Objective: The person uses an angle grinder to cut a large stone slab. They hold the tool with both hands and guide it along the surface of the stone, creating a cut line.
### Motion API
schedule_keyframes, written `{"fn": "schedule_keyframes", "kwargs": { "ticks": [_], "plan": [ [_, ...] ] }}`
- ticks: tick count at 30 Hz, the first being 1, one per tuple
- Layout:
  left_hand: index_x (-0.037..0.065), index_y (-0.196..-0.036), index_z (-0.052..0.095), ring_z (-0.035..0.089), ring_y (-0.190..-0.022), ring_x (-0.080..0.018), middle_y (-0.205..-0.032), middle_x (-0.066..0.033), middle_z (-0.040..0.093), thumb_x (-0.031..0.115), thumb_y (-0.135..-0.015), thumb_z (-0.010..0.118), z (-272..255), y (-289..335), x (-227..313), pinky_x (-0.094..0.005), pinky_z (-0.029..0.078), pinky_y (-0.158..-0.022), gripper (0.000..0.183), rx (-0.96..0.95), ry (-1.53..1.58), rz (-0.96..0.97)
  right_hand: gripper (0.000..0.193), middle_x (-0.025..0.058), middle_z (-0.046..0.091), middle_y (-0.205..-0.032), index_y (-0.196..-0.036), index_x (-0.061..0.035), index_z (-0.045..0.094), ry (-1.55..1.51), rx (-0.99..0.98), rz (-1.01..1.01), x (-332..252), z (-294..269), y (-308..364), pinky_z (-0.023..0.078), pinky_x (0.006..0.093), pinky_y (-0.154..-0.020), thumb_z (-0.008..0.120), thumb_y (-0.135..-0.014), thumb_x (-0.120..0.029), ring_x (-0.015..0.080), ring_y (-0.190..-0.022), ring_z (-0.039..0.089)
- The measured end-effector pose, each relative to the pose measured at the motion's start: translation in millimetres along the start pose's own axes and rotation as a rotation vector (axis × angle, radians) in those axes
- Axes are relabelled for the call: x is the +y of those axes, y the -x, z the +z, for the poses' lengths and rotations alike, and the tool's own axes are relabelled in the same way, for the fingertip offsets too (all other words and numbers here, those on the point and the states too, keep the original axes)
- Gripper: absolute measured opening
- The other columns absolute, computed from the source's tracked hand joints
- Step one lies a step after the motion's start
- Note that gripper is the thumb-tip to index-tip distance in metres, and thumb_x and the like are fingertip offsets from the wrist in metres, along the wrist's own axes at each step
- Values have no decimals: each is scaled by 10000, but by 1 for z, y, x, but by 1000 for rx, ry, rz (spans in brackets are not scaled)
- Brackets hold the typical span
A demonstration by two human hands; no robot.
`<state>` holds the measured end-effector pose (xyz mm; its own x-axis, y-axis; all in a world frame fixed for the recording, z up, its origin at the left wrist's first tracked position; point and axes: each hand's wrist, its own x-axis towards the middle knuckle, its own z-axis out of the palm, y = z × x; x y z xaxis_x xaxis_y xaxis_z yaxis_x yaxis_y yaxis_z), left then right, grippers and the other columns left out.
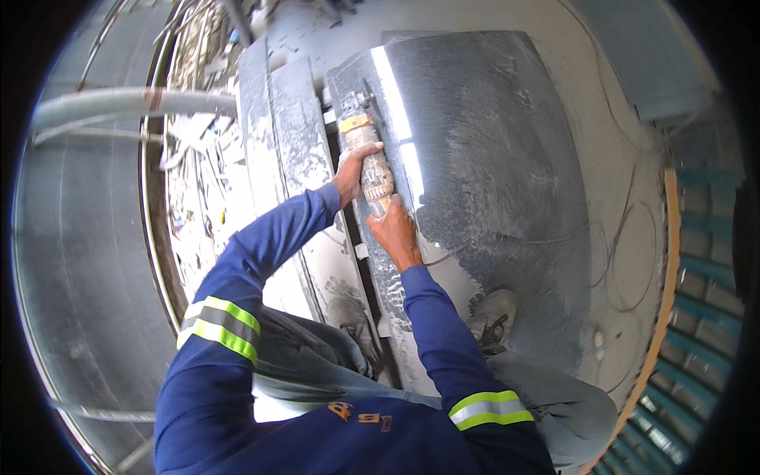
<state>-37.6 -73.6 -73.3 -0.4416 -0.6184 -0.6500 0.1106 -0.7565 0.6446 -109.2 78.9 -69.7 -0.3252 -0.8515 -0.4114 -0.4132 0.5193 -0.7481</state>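
Observation:
Both my hands are on a dusty angle grinder (364, 138) with a yellow band near its head. My left hand (351, 169) is wrapped round the middle of its body. My right hand (396, 234) grips the rear end, where a thin dark cord (538, 240) trails off to the right across the slab. The grinder's head lies along the left edge of a large dark stone slab (491, 119), coated in pale dust; its disc cannot be made out. A narrow gap parts this slab from a narrower dusty stone strip (297, 119) on the left.
My shoes, one a dusty shoe (496, 317), rest on the stone. Loose scrap pieces (202, 158) and a grey pipe (134, 101) are at the left. On the right are coiled cord, teal slats (704, 309) with an orange edge (669, 237), and a grey panel (649, 55).

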Motion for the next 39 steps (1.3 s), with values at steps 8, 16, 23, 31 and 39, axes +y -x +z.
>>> {"fn": "schedule_keyframes", "kwargs": {
  "ticks": [8, 16, 23, 31, 39],
  "plan": [
    [26, -1070, 530, 684, -679, -262, -814, -129, 629, 231, -836, 719, -8, -26, -26, -418, 597, -587, 364, 85, -62, 201, 437, 338, 670, -1000, -1103, 32, 470, -64, 16, 15, 16, 10, -8, 526, 554, -838, 670, -791, -201, 478, -949, 669],
    [7, -1085, 503, 684, -660, -286, -794, -137, 617, 212, -828, 715, -5, -31, -30, -426, 598, -568, 391, 51, -109, 238, 409, 340, 676, -970, -1095, 32, 477, -78, 50, 26, 29, 19, -16, 526, 562, -835, 639, -766, -149, 491, -923, 672],
    [-5, -1096, 507, 686, -645, -289, -792, -145, 626, 210, -825, 714, -8, -34, -25, -424, 601, -570, 403, 56, -150, 207, 454, 335, 676, -982, -1116, 49, 488, -114, 43, 41, 22, 24, -15, 534, 544, -838, 692, -782, -181, 473, -937, 679],
    [-11, -1106, 508, 686, -661, -297, -806, -156, 626, 207, -834, 701, -15, -44, -27, -435, 600, -577, 398, 65, -114, 166, 483, 316, 683, -1011, -1150, 46, 486, -115, 6, 82, 16, 14, -13, 525, 535, -871, 704, -795, -197, 462, -976, 677],
    [-5, -1104, 511, 680, -667, -294, -817, -142, 628, 237, -840, 692, -13, -44, -27, -422, 596, -592, 402, 78, -137, 107, 484, 322, 670, -1056, -1155, 47, 478, -143, -28, 100, 13, 3, -9, 522, 528, -889, 688, -798, -204, 467, -1005, 666]
  ]
}}
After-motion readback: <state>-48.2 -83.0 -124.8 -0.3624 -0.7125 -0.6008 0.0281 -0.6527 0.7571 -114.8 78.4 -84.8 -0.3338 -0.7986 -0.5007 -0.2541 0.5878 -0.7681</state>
